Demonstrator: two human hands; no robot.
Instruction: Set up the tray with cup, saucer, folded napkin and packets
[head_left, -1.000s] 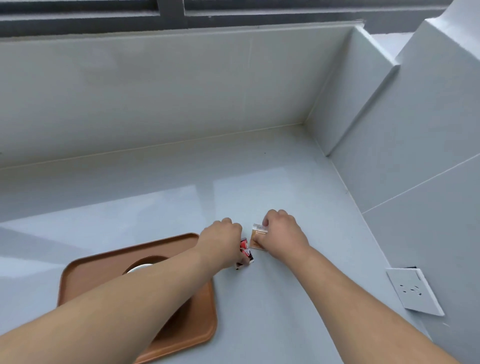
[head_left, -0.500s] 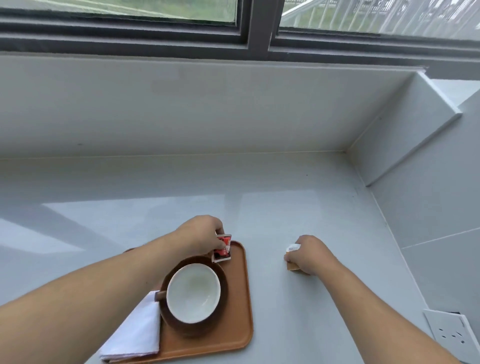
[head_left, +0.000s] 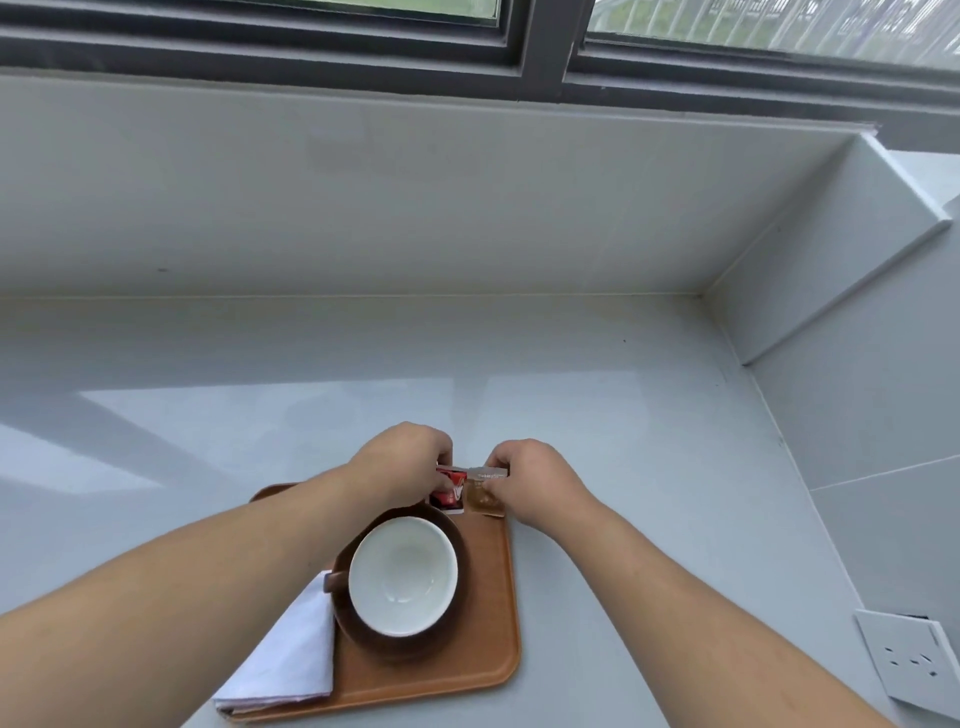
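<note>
My left hand (head_left: 402, 462) grips the red packet (head_left: 448, 491), right hand (head_left: 530, 478) grips the brown packet (head_left: 483, 496). Both sit at the tray's (head_left: 488, 670) far right corner, beside the cup (head_left: 402, 574).

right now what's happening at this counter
A person is setting up a brown tray on a pale counter. The left hand holds a red packet and the right hand a brown packet, side by side at the tray's far right corner. A white-lined cup already sits on a dark saucer in the middle of the tray, and a folded white napkin lies at its left, over the tray's near left edge.
</note>
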